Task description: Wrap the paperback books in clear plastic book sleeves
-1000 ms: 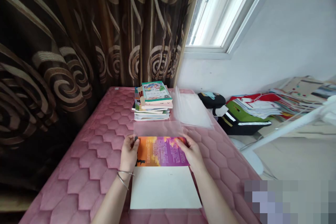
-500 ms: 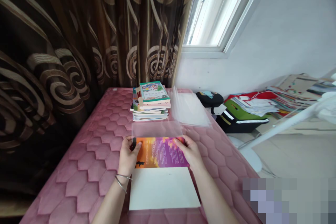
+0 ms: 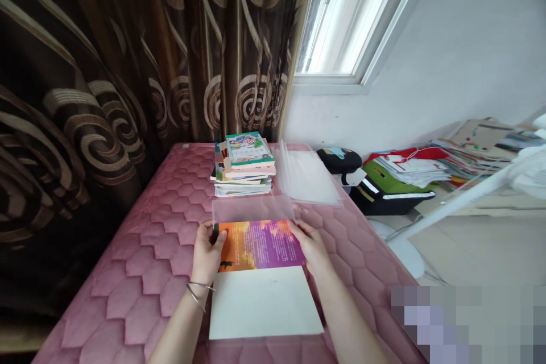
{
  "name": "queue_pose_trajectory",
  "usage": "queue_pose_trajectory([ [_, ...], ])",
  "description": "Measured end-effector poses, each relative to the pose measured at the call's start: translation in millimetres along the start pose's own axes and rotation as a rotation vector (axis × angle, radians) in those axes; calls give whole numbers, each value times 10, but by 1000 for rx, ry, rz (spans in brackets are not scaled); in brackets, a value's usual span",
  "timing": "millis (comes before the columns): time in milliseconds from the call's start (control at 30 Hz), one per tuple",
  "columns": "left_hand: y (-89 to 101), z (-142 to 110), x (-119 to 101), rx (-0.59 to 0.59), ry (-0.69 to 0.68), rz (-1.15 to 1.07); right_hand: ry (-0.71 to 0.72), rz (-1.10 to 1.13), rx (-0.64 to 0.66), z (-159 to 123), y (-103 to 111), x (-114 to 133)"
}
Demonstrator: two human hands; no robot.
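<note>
Two hands, left [image 3: 207,251] and right [image 3: 310,245], are pinching the sides of an orange-purple cover flap [image 3: 261,245], which is lying just beyond the blank cream page [image 3: 265,304]. Beyond the flap, clear plastic [image 3: 252,209] is sticking out toward the book stack [image 3: 247,168].

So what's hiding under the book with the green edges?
Below the green-edged book, a pale pink book sticks out, with more books lower down. Mostly just edges show; their covers are largely hidden, so I can't tell their titles.
</note>
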State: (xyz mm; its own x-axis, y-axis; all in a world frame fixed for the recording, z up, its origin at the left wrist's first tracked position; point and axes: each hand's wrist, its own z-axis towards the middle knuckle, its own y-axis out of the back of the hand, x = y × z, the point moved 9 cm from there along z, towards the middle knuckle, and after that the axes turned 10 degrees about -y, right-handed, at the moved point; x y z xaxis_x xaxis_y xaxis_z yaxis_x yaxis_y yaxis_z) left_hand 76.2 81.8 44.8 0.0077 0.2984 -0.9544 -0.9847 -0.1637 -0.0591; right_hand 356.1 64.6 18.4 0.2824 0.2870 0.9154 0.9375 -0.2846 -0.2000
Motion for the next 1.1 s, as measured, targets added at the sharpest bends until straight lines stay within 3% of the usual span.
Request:
queue_pose_trajectory([
  [333,33,19,103,-37,-9,30,191,-347,-97,-63,30,185],
  [633,42,44,171,-48,-4,29,243,-401,-106,-85,9,204],
  [833,28,60,162,-49,-6,18,198,-367,-17,-81,-4,187],
  [1100,25,57,163,-36,2,12,217,-394,-15,-53,10,166],
])
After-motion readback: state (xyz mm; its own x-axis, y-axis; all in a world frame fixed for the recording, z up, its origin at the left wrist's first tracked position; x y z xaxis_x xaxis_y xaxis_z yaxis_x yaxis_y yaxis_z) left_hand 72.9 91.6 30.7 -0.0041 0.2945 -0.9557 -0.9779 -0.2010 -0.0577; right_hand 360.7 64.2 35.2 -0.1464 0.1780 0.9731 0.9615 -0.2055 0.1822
